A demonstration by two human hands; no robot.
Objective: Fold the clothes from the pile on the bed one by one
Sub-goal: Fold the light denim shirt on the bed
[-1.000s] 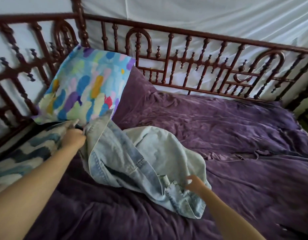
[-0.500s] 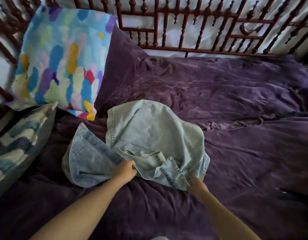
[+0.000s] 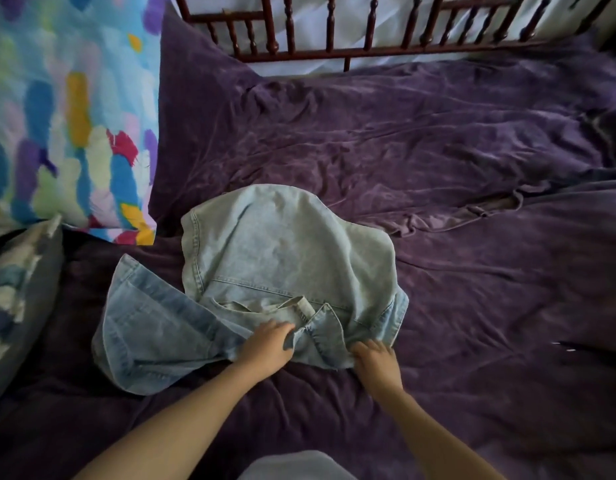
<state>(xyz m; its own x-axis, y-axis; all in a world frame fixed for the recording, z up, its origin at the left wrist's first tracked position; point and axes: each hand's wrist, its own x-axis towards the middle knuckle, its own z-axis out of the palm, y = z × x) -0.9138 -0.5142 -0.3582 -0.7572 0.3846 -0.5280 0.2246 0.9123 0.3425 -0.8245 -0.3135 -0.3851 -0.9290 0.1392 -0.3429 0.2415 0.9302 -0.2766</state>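
Spreading the denim jacket (image 3: 286,258) flat at frame centre on the purple bedspread (image 3: 473,271): left hand (image 3: 266,346) and right hand (image 3: 377,358) each grip its near collar edge; pulling evenly outward should smooth the bunched panel at left.

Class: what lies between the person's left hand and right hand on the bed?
In the head view, the collar of the denim jacket lies between the left hand and right hand.

A home bedroom: a bed (image 3: 490,323) spread with a rumpled purple duvet (image 3: 421,143), a turned dark-wood spindle rail (image 3: 334,51) along the duvet's far edge with white cloth (image 3: 310,29) behind it, and a paint-daub pillow (image 3: 67,116) and blue-grey pillow (image 3: 19,299) at its left end.
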